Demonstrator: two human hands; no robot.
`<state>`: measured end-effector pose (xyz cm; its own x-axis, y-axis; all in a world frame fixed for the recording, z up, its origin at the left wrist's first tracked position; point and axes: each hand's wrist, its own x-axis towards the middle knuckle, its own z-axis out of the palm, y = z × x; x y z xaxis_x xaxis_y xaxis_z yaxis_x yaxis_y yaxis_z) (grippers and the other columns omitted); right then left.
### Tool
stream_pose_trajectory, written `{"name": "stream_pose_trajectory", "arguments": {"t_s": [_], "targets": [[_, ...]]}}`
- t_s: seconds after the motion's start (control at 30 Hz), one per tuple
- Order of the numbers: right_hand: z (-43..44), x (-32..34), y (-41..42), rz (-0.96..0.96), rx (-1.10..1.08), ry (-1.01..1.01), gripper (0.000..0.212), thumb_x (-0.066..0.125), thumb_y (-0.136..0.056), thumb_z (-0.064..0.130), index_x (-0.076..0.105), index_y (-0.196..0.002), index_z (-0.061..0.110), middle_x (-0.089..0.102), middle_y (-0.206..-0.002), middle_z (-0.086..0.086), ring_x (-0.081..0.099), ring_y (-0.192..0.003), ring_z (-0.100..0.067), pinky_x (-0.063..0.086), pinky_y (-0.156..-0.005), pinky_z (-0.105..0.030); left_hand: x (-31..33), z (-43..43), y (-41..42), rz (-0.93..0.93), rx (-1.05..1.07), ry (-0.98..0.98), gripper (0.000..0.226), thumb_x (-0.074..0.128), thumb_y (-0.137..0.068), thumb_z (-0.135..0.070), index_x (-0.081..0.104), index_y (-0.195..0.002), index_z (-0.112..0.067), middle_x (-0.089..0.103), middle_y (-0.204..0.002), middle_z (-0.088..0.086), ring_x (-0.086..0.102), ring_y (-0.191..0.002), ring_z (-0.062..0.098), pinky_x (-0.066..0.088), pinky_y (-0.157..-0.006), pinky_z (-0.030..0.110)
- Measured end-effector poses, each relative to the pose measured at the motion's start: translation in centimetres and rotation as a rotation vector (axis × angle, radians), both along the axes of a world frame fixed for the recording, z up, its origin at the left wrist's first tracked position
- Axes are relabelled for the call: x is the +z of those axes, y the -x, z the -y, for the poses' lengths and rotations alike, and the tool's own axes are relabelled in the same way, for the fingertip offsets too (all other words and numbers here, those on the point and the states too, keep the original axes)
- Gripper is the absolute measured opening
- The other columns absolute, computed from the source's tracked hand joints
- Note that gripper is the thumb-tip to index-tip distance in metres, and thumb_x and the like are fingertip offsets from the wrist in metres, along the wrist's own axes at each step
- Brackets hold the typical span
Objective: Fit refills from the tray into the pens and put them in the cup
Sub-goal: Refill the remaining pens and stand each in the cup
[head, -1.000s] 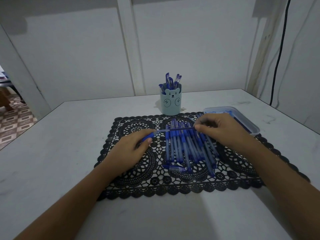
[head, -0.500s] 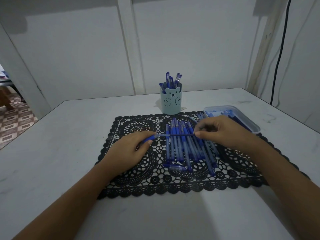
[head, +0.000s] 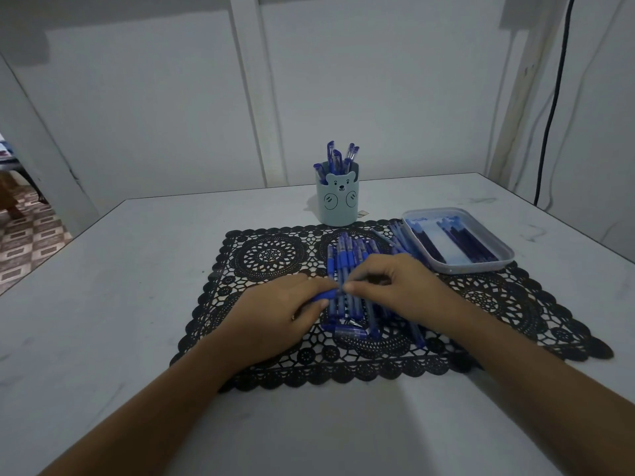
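I see the left hand (head: 275, 314) and right hand (head: 395, 290) meeting fingertip to fingertip over the pile (head: 347, 255) of blue pens at the centre of the black lace mat (head: 268, 255).

1. Left hand: thumb and curled fingers grip one pen (head: 324, 295) by its blue grip section. The pen lies crosswise and points toward 3 o'clock.
2. Right hand: thumb and forefinger are pressed together and pinch the end of that pen. The other fingers are curled under the palm (whether a refill sits in the pinch I cannot tell; the detail is too small).
3. Held pen: just above the pile, at the near half of it.

Surroundings, taken from the pile:
- Cup (head: 338, 201), pale blue with a bear face, at 12 o'clock, standing upright at the mat's far edge, with several capped pens upright inside.
- Tray (head: 481, 266), shallow and pale, at 2 o'clock, partly on the mat's far right corner. Dark blue refills (head: 470, 242) lie in it.
- More pens lie on the mat just beside the tray's left rim.

The mat lies on a white table (head: 137, 269).
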<state>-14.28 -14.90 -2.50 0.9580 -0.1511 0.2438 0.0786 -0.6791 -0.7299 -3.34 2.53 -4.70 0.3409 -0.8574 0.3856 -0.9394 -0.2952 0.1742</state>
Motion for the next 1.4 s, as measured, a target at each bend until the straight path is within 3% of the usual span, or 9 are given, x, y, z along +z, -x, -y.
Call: {"name": "stream_pose_trajectory", "arguments": {"t_s": [0.2, 0.37, 0.47, 0.63, 0.83, 0.97, 1.13, 1.27, 1.4], "targets": [[-0.4, 0.9, 0.2, 0.073, -0.051, -0.441, 0.024, 0.045, -0.094, 0.023, 0.058, -0.115, 0.024, 0.07, -0.083, 0.004, 0.065, -0.075, -0.001, 0.052, -0.073, -0.016, 0.2, 0.0, -0.3, -0.101, 0.012, 0.077, 0.046, 0.027, -0.085, -0.051, 0.054, -0.118, -0.033, 0.06, -0.1, -0.017, 0.048, -0.089, -0.003, 0.035, -0.07, 0.005], [-0.3, 1.0, 0.7, -0.076, 0.075, -0.525, 0.043, 0.04, -0.091, 0.041, 0.038, -0.133, 0.038, 0.064, -0.116, 0.012, 0.059, -0.105, 0.001, 0.049, -0.09, -0.026, 0.2, -0.1, -0.4, -0.135, 0.027, 0.094, 0.041, 0.032, -0.086, -0.05, 0.054, -0.118, -0.034, 0.058, -0.097, -0.021, 0.049, -0.088, -0.004, 0.038, -0.072, 0.009], [-0.1, 0.9, 0.5, 0.021, -0.058, -0.37, 0.032, 0.043, -0.093, 0.037, 0.047, -0.124, 0.04, 0.057, -0.118, 0.016, 0.056, -0.103, 0.004, 0.047, -0.088, -0.019, 0.4, -0.2, -0.5, -0.159, 0.059, 0.104, 0.039, 0.037, -0.088, -0.043, 0.056, -0.119, -0.029, 0.059, -0.101, -0.019, 0.049, -0.09, -0.003, 0.039, -0.075, 0.01], [0.7, 1.0, 0.8, -0.01, 0.04, 0.312, 0.01, 0.055, -0.089, 0.023, 0.058, -0.089, 0.033, 0.052, -0.091, 0.014, 0.05, -0.084, 0.003, 0.038, -0.076, -0.009, 0.6, -0.4, -0.7, -0.173, 0.08, 0.115, 0.045, 0.031, -0.087, -0.05, 0.055, -0.119, -0.029, 0.062, -0.101, -0.015, 0.053, -0.087, 0.0, 0.048, -0.077, 0.025], [-0.4, 0.3, 1.1, -0.184, 0.164, 0.581, 0.027, 0.059, -0.087, 0.031, 0.062, -0.113, 0.037, 0.043, -0.107, 0.005, 0.041, -0.099, -0.01, 0.04, -0.087, -0.028, 0.6, -0.4, -0.8, -0.169, 0.094, 0.076, 0.042, 0.035, -0.087, -0.044, 0.054, -0.121, -0.028, 0.054, -0.101, -0.024, 0.049, -0.089, -0.006, 0.038, -0.075, 0.007], [-0.7, 0.2, 1.0, -0.175, 0.147, 0.63, 0.027, 0.058, -0.087, 0.035, 0.061, -0.114, 0.037, 0.041, -0.107, 0.005, 0.038, -0.097, -0.009, 0.039, -0.085, -0.028, 0.7, -0.4, -0.6, -0.183, 0.095, 0.073, 0.041, 0.036, -0.087, -0.043, 0.055, -0.12, -0.029, 0.061, -0.102, -0.015, 0.053, -0.088, 0.0, 0.047, -0.077, 0.02], [-0.8, -0.2, 0.6, -0.169, 0.146, 0.567, 0.02, 0.059, -0.088, 0.029, 0.063, -0.107, 0.03, 0.039, -0.099, 0.009, 0.039, -0.095, -0.006, 0.038, -0.085, -0.023, 0.6, -0.4, -0.7, -0.177, 0.095, 0.077, 0.039, 0.037, -0.087, -0.043, 0.055, -0.119, -0.03, 0.062, -0.101, -0.014, 0.054, -0.086, 0.0, 0.046, -0.076, 0.02], [-0.5, 0.2, 0.6, -0.08, 0.053, 0.249, 0.011, 0.057, -0.089, 0.022, 0.06, -0.09, 0.033, 0.057, -0.092, 0.011, 0.051, -0.08, 0.003, 0.041, -0.071, -0.009, 0.6, -0.4, -0.8, -0.18, 0.084, 0.092, 0.037, 0.038, -0.088, -0.041, 0.056, -0.118, -0.028, 0.062, -0.1, -0.013, 0.055, -0.087, 0.001, 0.047, -0.076, 0.022], [0.1, 0.5, 0.4, 0.005, -0.076, -0.014, 0.029, 0.052, -0.091, 0.016, 0.061, -0.082, 0.042, 0.066, -0.079, -0.006, 0.049, -0.056, -0.013, 0.046, -0.058, -0.028, 0.6, -0.4, -0.7, -0.193, 0.083, 0.093, 0.039, 0.038, -0.087, -0.042, 0.056, -0.119, -0.028, 0.06, -0.101, -0.017, 0.052, -0.088, -0.001, 0.044, -0.077, 0.017]]}}
